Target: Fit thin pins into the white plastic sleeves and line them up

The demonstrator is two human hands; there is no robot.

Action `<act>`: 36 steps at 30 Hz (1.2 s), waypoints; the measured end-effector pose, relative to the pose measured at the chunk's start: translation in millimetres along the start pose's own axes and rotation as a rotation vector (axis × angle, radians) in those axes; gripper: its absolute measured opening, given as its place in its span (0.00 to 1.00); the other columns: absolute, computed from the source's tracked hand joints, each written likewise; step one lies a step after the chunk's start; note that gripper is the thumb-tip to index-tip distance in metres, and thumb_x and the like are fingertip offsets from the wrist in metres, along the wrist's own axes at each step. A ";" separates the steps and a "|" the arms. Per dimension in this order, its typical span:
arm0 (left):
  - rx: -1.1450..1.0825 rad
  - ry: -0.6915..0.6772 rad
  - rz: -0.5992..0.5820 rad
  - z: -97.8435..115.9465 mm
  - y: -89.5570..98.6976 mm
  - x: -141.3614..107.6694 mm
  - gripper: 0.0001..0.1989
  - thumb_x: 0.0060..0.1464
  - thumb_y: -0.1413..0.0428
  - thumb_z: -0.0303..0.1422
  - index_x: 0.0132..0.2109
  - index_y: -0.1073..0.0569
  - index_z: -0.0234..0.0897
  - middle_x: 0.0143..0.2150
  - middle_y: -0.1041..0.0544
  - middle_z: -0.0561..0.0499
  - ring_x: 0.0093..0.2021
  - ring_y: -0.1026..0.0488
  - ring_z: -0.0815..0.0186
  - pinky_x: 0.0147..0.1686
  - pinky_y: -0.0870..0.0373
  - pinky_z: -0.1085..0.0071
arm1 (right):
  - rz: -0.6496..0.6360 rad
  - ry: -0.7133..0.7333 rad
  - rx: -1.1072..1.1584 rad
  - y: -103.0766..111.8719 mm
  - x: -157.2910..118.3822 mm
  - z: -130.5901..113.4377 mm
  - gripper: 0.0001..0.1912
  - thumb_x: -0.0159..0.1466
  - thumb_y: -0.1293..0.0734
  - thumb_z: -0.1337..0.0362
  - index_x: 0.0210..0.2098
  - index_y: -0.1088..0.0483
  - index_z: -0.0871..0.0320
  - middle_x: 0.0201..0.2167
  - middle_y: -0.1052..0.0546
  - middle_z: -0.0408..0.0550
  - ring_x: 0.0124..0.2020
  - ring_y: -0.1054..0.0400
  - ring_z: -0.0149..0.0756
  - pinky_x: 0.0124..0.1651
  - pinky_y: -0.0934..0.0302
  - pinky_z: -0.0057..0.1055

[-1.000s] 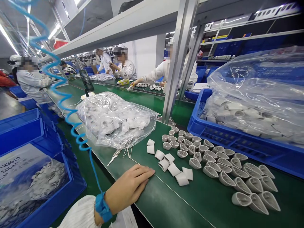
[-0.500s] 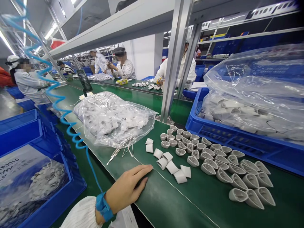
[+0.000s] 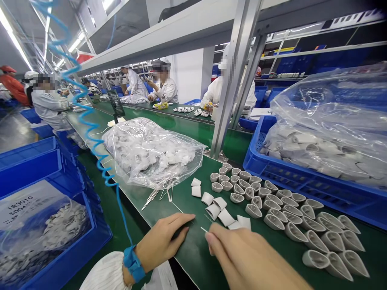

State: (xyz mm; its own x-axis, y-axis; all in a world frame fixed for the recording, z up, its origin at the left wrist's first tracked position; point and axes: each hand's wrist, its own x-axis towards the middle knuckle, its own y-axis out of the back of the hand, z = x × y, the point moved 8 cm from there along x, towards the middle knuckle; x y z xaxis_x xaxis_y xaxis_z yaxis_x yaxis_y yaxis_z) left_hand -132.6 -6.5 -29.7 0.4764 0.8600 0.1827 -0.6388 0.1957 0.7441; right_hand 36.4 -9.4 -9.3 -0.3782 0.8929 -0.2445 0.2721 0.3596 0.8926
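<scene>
Right hand (image 3: 244, 257) grip closed on a thin metal pin (image 3: 203, 229), beside white folded pieces (image 3: 226, 217); left hand (image 3: 160, 237) lies empty on the green bench (image 3: 193, 257) (blue wrist strap (image 3: 133, 264) on).

strip lights (image 3: 15, 34) overhead | grey floor (image 3: 18, 137) | white wall (image 3: 189, 76) | steel shelf uprights (image 3: 234, 80)

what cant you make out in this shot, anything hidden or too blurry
Head view only:
- thin pin: the right hand hides its end, so a grip cannot be told
- white pieces: partly covered by that hand, so the count is unclear
- left hand: its sleeve is cut off by the bottom edge
- crate label: small print blurred under plastic
- co-worker's hands: too small to see what they hold
</scene>
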 end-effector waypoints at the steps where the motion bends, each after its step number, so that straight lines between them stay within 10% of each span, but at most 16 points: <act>1: -0.003 0.008 0.012 -1.3 -0.3 -0.8 0.18 0.67 0.52 0.28 0.61 0.33 0.46 0.55 0.23 0.50 0.52 0.24 0.63 0.52 0.26 0.67 | -0.075 -0.013 -0.020 -11.0 9.2 -9.2 0.11 0.70 0.40 0.67 0.35 0.28 0.55 0.30 0.26 0.46 0.29 0.32 0.36 0.27 0.50 0.29; 13: -0.054 0.026 0.018 -3.3 -4.8 -1.8 0.18 0.68 0.53 0.28 0.62 0.33 0.45 0.57 0.23 0.50 0.53 0.24 0.62 0.52 0.25 0.66 | -0.318 -0.177 -0.208 -42.5 41.8 -25.9 0.18 0.71 0.48 0.76 0.45 0.28 0.60 0.38 0.21 0.55 0.39 0.25 0.47 0.29 0.50 0.30; 27: -0.040 -0.017 0.033 -3.3 -7.8 -3.0 0.17 0.68 0.52 0.26 0.60 0.32 0.42 0.56 0.23 0.51 0.53 0.24 0.63 0.54 0.25 0.67 | -0.173 -0.107 -0.473 -43.2 42.7 -49.0 0.16 0.62 0.36 0.81 0.47 0.30 0.61 0.32 0.22 0.55 0.32 0.23 0.43 0.24 0.48 0.26; 36: 0.039 -0.137 0.024 -0.9 -4.4 -0.2 0.15 0.68 0.53 0.27 0.58 0.29 0.41 0.56 0.22 0.52 0.56 0.25 0.64 0.59 0.28 0.65 | 0.365 0.071 -0.393 -33.4 0.2 -26.6 0.08 0.62 0.32 0.74 0.36 0.33 0.56 0.27 0.27 0.44 0.27 0.30 0.42 0.29 0.47 0.35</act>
State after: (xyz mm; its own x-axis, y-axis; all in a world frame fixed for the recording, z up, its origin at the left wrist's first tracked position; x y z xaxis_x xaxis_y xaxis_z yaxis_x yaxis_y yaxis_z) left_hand -130.4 -7.2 -33.6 0.5409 0.7916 0.2843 -0.6280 0.1553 0.7626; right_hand 3.7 -28.5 -29.1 -0.3833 0.9156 0.1218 0.0508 -0.1108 0.9925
